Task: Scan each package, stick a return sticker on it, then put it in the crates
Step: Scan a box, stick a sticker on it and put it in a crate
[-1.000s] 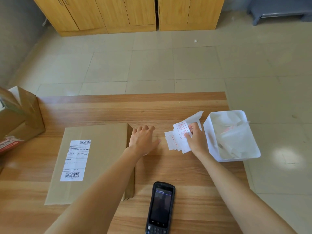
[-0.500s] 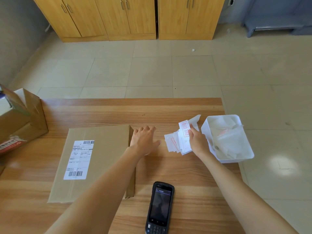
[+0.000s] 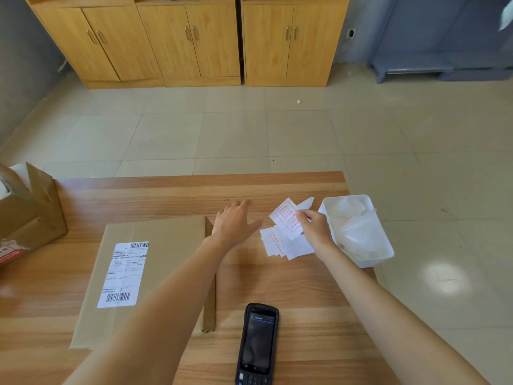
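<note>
Your right hand (image 3: 315, 227) pinches a return sticker (image 3: 286, 218) above the sticker pile (image 3: 283, 245); your left hand (image 3: 236, 222) hovers spread flat; the package (image 3: 155, 273) lies at its 7 o'clock

Bare table (image 3: 172, 195) runs along the far edge, open from left to right. The flat cardboard package (image 3: 155, 273) fills the left middle, an open carton (image 3: 30, 209) blocks the far left, the white bin (image 3: 358, 229) and loose stickers (image 3: 283, 243) crowd the right, and the handheld scanner (image 3: 258, 345) lies near centre.

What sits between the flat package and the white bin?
In the head view, the left hand and a loose sticker pile lie between the package and bin.
</note>
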`<state>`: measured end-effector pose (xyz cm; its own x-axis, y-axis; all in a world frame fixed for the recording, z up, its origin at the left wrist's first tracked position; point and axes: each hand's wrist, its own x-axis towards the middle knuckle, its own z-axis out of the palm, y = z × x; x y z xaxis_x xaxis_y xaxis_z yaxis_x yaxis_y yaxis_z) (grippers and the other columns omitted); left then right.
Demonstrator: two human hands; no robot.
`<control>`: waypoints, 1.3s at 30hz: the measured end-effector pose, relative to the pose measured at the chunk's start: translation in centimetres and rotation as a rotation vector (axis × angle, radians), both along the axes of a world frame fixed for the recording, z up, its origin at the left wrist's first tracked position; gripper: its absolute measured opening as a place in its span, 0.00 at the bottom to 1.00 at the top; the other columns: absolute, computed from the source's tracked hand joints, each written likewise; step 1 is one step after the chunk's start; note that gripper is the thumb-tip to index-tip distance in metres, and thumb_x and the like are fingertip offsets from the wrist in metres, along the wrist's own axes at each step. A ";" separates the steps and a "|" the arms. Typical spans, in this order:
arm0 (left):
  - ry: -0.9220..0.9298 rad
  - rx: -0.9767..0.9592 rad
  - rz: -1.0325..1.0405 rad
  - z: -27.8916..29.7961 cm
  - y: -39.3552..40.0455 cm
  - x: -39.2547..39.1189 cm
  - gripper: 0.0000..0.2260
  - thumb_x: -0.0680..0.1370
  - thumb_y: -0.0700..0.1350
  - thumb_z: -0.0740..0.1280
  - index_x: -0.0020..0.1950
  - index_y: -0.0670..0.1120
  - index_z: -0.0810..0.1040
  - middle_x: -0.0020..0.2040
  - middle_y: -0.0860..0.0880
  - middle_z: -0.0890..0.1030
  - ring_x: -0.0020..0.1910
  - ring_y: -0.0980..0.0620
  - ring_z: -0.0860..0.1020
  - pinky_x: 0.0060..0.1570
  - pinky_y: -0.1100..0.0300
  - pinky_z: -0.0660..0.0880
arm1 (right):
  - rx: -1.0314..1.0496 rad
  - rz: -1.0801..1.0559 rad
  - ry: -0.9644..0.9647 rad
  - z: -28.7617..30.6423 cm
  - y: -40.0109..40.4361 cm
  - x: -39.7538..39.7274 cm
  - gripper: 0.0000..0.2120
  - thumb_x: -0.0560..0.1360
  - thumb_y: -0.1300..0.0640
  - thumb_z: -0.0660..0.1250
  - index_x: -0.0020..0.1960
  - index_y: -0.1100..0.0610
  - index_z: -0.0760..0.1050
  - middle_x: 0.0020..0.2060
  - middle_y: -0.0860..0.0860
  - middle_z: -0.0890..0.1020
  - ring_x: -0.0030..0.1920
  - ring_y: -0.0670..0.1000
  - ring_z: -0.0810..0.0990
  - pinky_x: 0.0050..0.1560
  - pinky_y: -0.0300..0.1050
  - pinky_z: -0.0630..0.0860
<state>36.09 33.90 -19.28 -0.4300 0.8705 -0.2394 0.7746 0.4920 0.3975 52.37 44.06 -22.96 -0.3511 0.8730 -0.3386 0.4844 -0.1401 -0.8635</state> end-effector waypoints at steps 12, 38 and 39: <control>-0.748 0.367 0.209 7.1 -3.1 -1.9 0.04 0.75 0.39 0.71 0.41 0.44 0.79 0.34 0.49 0.80 0.26 0.63 0.78 0.28 0.70 0.70 | -0.191 -0.027 0.419 8.7 -6.8 -2.7 0.08 0.74 0.60 0.71 0.53 0.56 0.76 0.45 0.51 0.83 0.44 0.49 0.83 0.45 0.38 0.80; -0.689 0.310 -0.152 11.2 -16.3 -9.7 0.05 0.78 0.44 0.68 0.51 0.43 0.80 0.40 0.49 0.80 0.32 0.60 0.78 0.32 0.67 0.68 | 0.179 0.077 0.238 15.7 -20.0 -9.5 0.08 0.74 0.61 0.71 0.53 0.61 0.80 0.42 0.49 0.82 0.42 0.45 0.80 0.37 0.30 0.74; -0.695 0.353 -0.132 11.5 -16.3 -9.7 0.05 0.77 0.44 0.69 0.52 0.44 0.80 0.41 0.49 0.81 0.36 0.57 0.78 0.33 0.67 0.69 | 0.193 0.092 0.228 15.9 -20.1 -9.7 0.08 0.74 0.60 0.71 0.52 0.60 0.81 0.42 0.50 0.82 0.44 0.47 0.80 0.41 0.33 0.75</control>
<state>26.40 17.61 -7.80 -0.1708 0.9785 -0.1155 0.3348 0.1678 0.9272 42.72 23.95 -7.11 -0.4798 0.8743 -0.0731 0.2779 0.0724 -0.9579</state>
